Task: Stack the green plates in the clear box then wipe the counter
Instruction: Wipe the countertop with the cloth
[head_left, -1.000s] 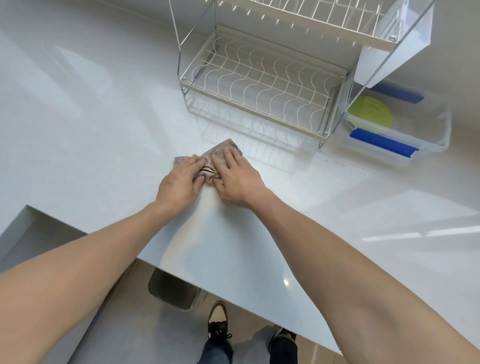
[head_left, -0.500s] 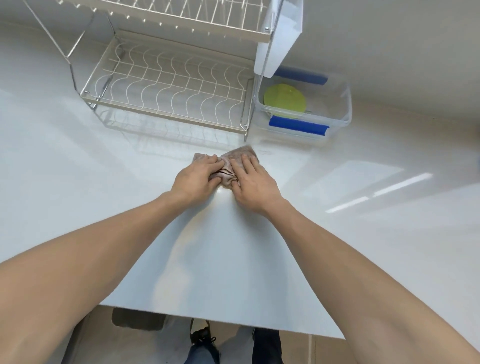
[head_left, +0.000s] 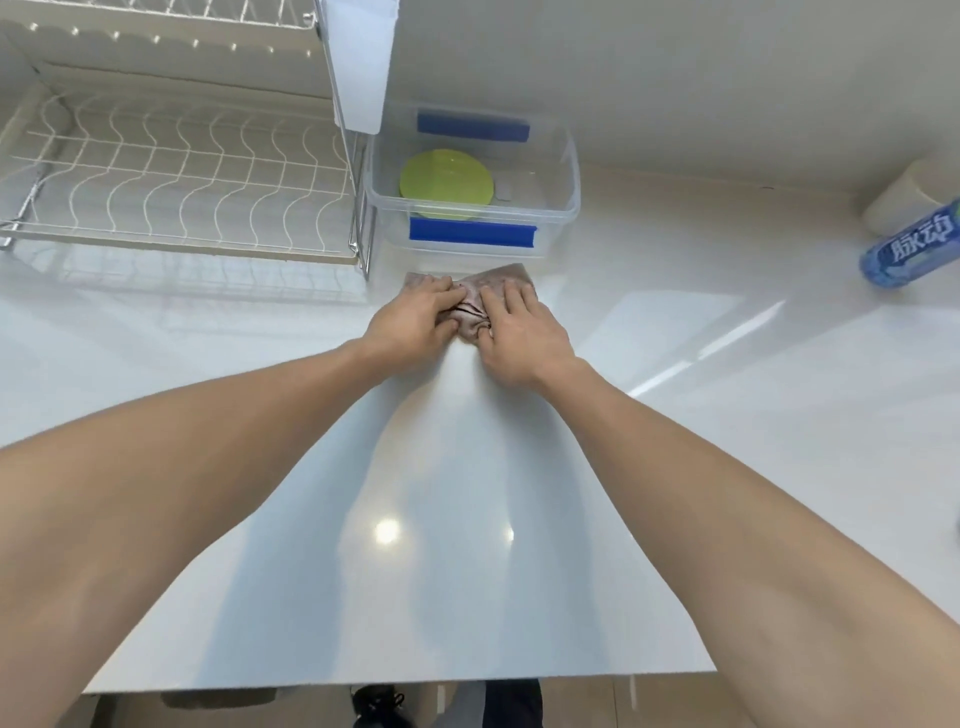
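Green plates (head_left: 445, 183) lie stacked inside the clear box (head_left: 566, 171), which has blue handles and stands at the back of the white counter (head_left: 441, 493). Just in front of the box a crumpled brownish cloth (head_left: 475, 306) lies on the counter. My left hand (head_left: 415, 322) and my right hand (head_left: 519, 332) both press down on the cloth, side by side, fingers bent over it. Most of the cloth is hidden under the hands.
A white wire dish rack (head_left: 176, 176) stands at the back left, right beside the box. A blue drink bottle (head_left: 911, 252) lies at the far right with a pale cup (head_left: 906, 195) behind it. The counter's front edge runs along the bottom, with shoes on the floor below.
Both hands have slid the cloth to the right along the counter, from in front of the rack to in front of the clear box. The view has turned right and the bottle has come into sight.
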